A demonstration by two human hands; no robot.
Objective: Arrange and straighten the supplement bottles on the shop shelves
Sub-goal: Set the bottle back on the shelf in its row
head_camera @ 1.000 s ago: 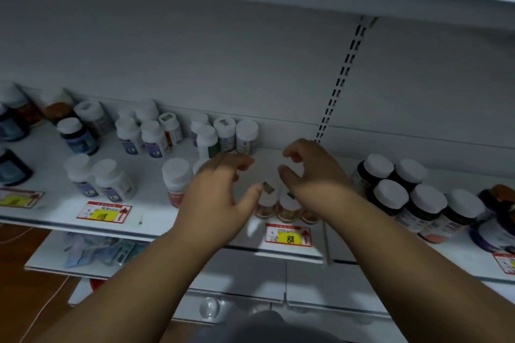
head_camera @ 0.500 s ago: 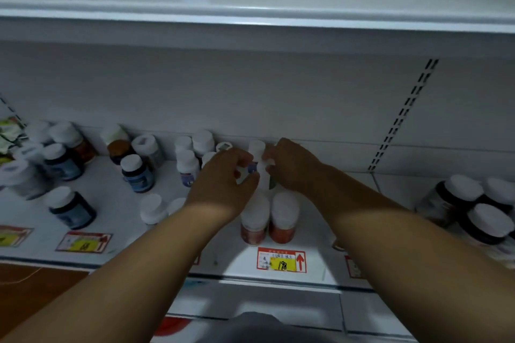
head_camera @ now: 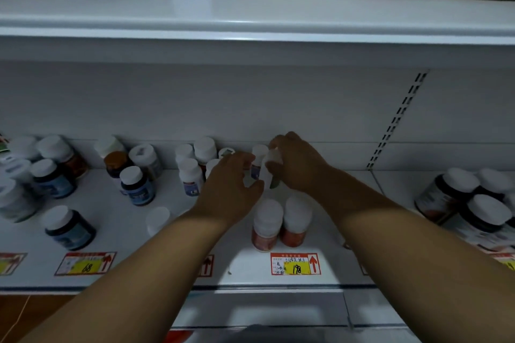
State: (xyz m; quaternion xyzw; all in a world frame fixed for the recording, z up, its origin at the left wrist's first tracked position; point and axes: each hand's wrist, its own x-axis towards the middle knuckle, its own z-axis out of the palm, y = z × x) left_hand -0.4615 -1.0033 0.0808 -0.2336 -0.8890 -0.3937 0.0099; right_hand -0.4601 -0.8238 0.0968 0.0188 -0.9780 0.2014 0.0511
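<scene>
Now white bottle gripped by right hand, left hand beside.

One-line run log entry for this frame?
phase: straightening back row | right hand: holds white bottle | left hand: beside it, grip unclear | front: two red bottles upright

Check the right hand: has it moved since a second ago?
Yes. The right hand has reached deeper, from just behind the front price tags to the back wall, where its fingers grip a small white bottle.
</scene>
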